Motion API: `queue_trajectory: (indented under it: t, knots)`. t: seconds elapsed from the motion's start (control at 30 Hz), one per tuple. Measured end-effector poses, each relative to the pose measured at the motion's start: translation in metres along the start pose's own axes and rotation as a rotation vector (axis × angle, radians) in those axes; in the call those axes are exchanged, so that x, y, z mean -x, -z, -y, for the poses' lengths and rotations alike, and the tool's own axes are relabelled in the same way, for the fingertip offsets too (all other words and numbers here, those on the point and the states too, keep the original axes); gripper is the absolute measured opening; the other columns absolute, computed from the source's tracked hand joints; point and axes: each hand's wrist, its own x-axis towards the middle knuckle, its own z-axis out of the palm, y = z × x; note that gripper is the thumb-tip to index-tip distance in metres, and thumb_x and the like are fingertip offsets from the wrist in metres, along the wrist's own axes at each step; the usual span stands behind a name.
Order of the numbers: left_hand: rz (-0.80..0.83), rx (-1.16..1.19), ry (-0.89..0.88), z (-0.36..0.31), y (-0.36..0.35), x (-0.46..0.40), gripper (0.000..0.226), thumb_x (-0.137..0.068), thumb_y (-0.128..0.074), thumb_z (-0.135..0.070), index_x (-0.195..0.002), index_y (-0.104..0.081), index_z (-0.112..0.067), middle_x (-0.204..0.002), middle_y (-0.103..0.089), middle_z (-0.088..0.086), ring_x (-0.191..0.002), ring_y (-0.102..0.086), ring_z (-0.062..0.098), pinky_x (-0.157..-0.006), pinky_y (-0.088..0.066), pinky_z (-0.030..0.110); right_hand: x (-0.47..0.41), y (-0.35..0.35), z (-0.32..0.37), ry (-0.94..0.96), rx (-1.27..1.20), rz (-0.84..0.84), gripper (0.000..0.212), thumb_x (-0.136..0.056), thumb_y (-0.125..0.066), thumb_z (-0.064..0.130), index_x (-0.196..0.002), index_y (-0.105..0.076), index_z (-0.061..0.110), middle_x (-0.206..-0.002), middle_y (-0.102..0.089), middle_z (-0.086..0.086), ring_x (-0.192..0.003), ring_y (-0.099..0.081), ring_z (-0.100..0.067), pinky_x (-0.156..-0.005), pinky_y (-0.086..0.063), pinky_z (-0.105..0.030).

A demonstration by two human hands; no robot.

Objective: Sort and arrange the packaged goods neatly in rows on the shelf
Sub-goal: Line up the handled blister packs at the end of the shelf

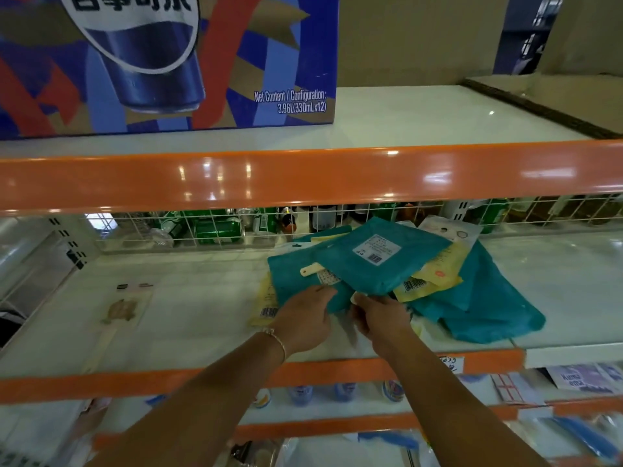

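Note:
A loose pile of flat packets lies on the white middle shelf [188, 298]. Topmost is a teal packet [381, 261] with a white barcode label, tilted up at its near edge. My right hand [377, 318] pinches that near edge. My left hand [303, 318] rests with curled fingers on a second teal packet [293, 281] that shows a small white spoon shape. Yellow packets [435, 274] stick out between the teal ones, and a larger teal packet [485, 311] lies at the right of the pile. A pale packet [448, 230] sits at the back.
A single clear packet [123, 311] lies alone at the shelf's left. A wire grid [219, 227] backs the shelf, with green cans behind it. An orange rail [303, 176] and a blue cola carton [168, 62] are above. Lower shelves hold more packets [580, 379].

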Motion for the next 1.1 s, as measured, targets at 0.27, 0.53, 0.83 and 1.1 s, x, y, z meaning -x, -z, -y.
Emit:
queue_trajectory:
  t: [0.27,0.53,0.83,1.1]
  knots:
    - [0.182,0.012,-0.026,-0.014,0.01,-0.033,0.065,-0.093,-0.041,-0.004,-0.153,-0.018,-0.015,-0.16,-0.016,0.005,-0.146,-0.017,0.019,-0.118,-0.017,0.028,0.034,0.019,0.003,0.028,-0.07,0.057,0.018,-0.09,-0.063,0.006,-0.073,-0.056,0.007,-0.055,-0.064,-0.003,-0.054,-0.054,-0.016,-0.049,-0.038,-0.025]
    - [0.201,0.036,0.004,-0.013,0.005,-0.05,0.061,-0.092,-0.043,-0.006,-0.151,-0.027,-0.013,-0.155,-0.03,0.01,-0.141,-0.031,0.026,-0.114,-0.028,0.036,0.055,0.023,-0.022,0.063,0.07,0.09,0.025,-0.088,-0.066,0.007,-0.063,-0.061,0.005,-0.06,-0.062,-0.011,-0.049,-0.054,-0.016,-0.046,-0.039,-0.025]
    - [-0.209,0.386,0.385,0.006,0.028,-0.031,0.025,-0.096,-0.045,-0.016,-0.11,-0.064,-0.009,-0.111,-0.063,0.005,-0.1,-0.058,0.019,-0.078,-0.043,0.024,0.068,-0.008,-0.028,0.056,0.175,0.276,0.026,-0.09,-0.066,0.012,-0.065,-0.064,0.005,-0.055,-0.061,-0.005,-0.047,-0.05,-0.012,-0.046,-0.041,-0.022]
    - [-0.213,0.86,0.702,0.045,0.041,0.003,0.01,-0.09,-0.058,-0.01,-0.092,-0.067,-0.008,-0.074,-0.065,0.009,-0.056,-0.059,0.019,-0.042,-0.045,0.022,0.068,-0.044,-0.032,0.016,0.321,0.502,0.03,-0.093,-0.063,0.01,-0.063,-0.06,0.005,-0.05,-0.057,-0.007,-0.046,-0.046,-0.017,-0.049,-0.04,-0.025]
